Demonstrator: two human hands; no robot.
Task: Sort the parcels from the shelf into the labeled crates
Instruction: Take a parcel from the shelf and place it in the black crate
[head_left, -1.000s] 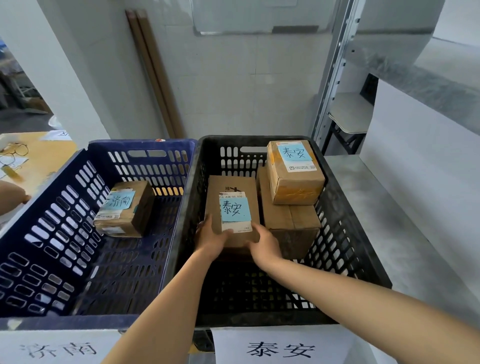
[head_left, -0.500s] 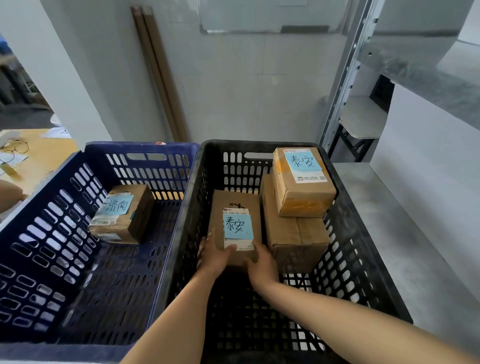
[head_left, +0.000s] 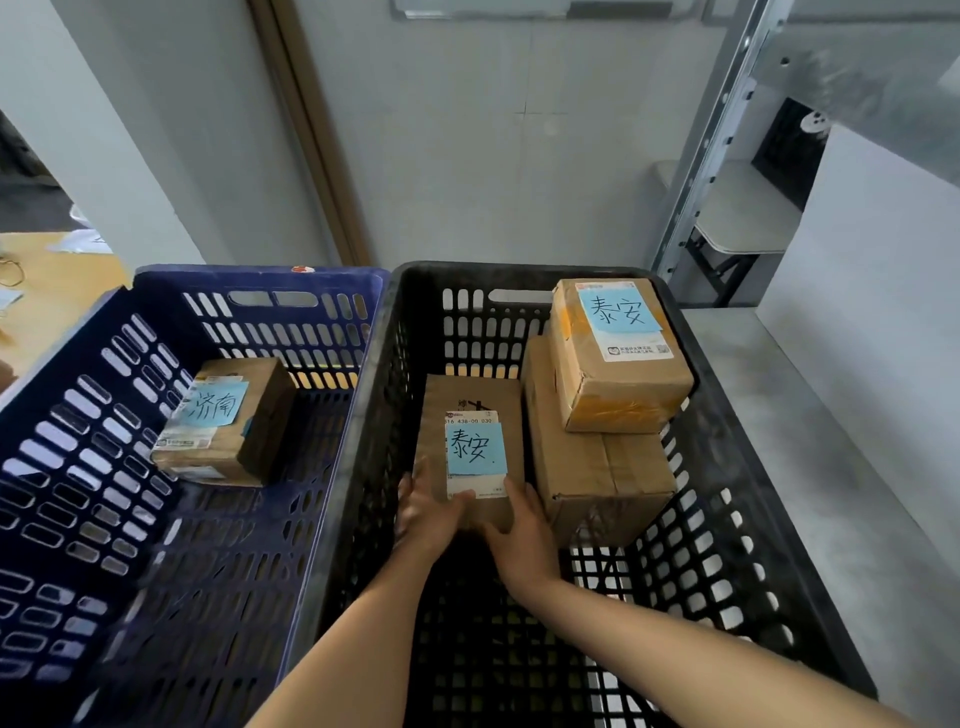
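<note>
A pale tiled wall (head_left: 519, 156) stood behind the two crates, with a metal shelf frame (head_left: 711, 156) rising to the right. The blue crate (head_left: 260, 273) and the black crate (head_left: 519, 270) sat side by side, rims touching. I had both hands down in the black crate on the flat parcel (head_left: 467, 400), whose blue note (head_left: 475, 449) bore the same characters as the note on the top parcel (head_left: 623, 384) of the stack just beside it. So this looked like the right crate, and the step was setting the parcel down.

To do it well, I judged I should lower it level, with its long side snug against the lower parcel (head_left: 597, 467), note facing up, and let go only once it lay flat on the crate floor. I could not tell whether its base had met the floor.

My left hand (head_left: 426, 512) gripped the near left corner, thumb on top by the label and fingers along the side. My right hand (head_left: 519, 530) clasped the near right corner in the same way. Neither hand was spread. The one parcel (head_left: 260, 410) in the blue crate carried a different note.
</note>
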